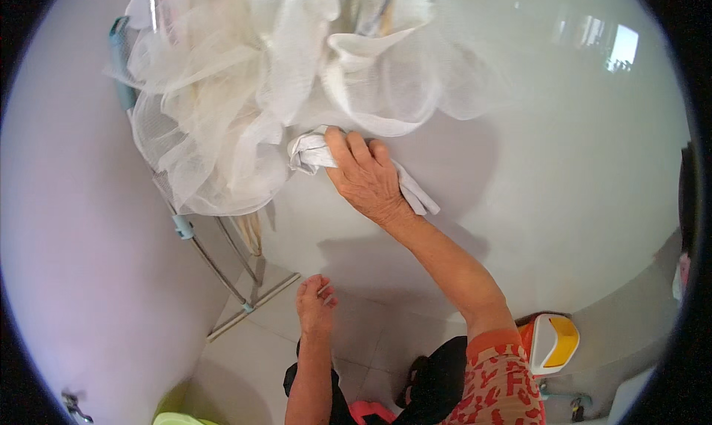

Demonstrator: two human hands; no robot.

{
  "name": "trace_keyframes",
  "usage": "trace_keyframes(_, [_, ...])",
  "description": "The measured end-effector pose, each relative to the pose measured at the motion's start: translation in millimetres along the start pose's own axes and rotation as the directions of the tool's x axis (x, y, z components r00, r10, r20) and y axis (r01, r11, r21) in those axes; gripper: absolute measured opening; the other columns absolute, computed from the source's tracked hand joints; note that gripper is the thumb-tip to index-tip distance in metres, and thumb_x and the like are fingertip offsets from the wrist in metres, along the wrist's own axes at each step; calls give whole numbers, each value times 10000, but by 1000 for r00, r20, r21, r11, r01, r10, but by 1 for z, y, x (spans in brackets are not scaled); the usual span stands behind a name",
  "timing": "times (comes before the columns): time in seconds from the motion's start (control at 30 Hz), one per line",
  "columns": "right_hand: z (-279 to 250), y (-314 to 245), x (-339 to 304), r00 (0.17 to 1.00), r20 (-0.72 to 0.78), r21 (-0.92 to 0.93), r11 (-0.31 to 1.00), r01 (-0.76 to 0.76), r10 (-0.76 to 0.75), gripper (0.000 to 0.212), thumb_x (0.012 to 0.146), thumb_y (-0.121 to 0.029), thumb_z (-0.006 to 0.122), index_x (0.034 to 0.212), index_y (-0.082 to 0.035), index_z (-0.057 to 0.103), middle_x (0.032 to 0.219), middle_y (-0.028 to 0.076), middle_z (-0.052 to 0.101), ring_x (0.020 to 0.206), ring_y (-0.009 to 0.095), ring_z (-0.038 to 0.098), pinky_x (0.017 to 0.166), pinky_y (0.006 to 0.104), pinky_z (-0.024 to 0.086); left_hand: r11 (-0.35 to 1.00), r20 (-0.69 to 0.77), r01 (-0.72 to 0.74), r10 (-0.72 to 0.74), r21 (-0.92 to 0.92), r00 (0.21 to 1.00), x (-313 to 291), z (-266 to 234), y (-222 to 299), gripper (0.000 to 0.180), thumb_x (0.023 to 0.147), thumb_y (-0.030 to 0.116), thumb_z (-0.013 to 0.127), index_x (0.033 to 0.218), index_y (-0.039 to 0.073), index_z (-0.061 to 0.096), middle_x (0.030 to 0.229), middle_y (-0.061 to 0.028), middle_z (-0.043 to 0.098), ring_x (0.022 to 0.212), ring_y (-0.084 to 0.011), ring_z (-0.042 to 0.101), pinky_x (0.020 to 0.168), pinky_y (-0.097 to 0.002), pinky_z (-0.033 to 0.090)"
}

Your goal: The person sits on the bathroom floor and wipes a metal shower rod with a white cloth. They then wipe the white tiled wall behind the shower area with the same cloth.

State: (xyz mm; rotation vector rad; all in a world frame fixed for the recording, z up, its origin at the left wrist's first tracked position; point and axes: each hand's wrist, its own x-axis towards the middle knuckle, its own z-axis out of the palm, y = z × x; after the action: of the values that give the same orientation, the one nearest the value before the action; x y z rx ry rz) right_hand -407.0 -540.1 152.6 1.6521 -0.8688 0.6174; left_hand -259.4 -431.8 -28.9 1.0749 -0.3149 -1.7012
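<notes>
A pale grey-white cloth point(313, 152) lies bunched under my right hand point(365, 174), whose fingers are closed on it. One end of the cloth bulges out left of the fingers. Its other end point(417, 191) hangs past the wrist. My right hand presses the cloth on a glossy light wall point(578, 195), just beneath some hanging white netting point(222, 121). Lower down, my left hand point(317, 304) hovers over the floor with its fingers loosely curled in. I see nothing held in it.
A metal drying rack point(210, 265) with blue joints stands at the left, under the netting. Near my right side is a white bin with a yellow lid point(560, 341). A light green basin point(178, 417) shows at the bottom left, and a tap point(74, 406) on the left wall.
</notes>
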Motion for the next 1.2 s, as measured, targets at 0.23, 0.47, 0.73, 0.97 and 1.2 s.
trace_keyframes(0.23, [-57, 63, -24, 984, -107, -174, 972, -158, 141, 112, 625, -157, 611, 705, -106, 551, 1183, 87, 498, 1000, 222, 436, 718, 358, 340, 997, 40, 71, -70, -32, 997, -1, 12, -22, 211, 836, 232, 599, 990, 100, 538, 926, -22, 571, 799, -171, 523, 666, -350, 417])
trace_keyframes(0.47, [-123, 136, -53, 955, -159, -371, 881, -294, 251, 131, 614, -80, 619, 717, -65, 540, 1163, 152, 532, 969, 285, 458, 718, 371, 339, 987, 101, 161, -159, -4, 982, 7, 22, -46, 225, 838, 218, 601, 1018, 98, 536, 917, -30, 572, 817, -171, 516, 675, -346, 413])
trace_keyframes(0.73, [-178, 191, -72, 766, -171, -145, 754, -641, 619, 175, 669, -17, 613, 842, -8, 589, 1178, 213, 497, 1032, 331, 458, 775, 433, 374, 980, 66, 195, -191, -45, 979, 4, 32, -58, 200, 833, 223, 587, 989, 103, 549, 905, -20, 571, 804, -167, 508, 660, -361, 407])
trace_keyframes(0.97, [-137, 168, -27, 967, -139, -379, 891, -250, 213, 134, 648, -55, 636, 623, -68, 505, 1278, 191, 437, 1026, 322, 431, 700, 383, 355, 990, 67, 141, -140, -17, 988, 5, 30, -55, 210, 827, 247, 588, 980, 113, 538, 900, -8, 564, 807, -165, 500, 667, -350, 398])
trace_keyframes(1.2, [-150, 193, -10, 955, -222, -396, 877, -271, 195, 106, 679, -96, 620, 629, -75, 529, 1282, 152, 431, 1027, 293, 425, 683, 381, 346, 991, 29, 106, -109, 84, 994, 16, 31, -67, 169, 831, 231, 582, 948, 117, 540, 879, -13, 571, 763, -162, 517, 626, -348, 413])
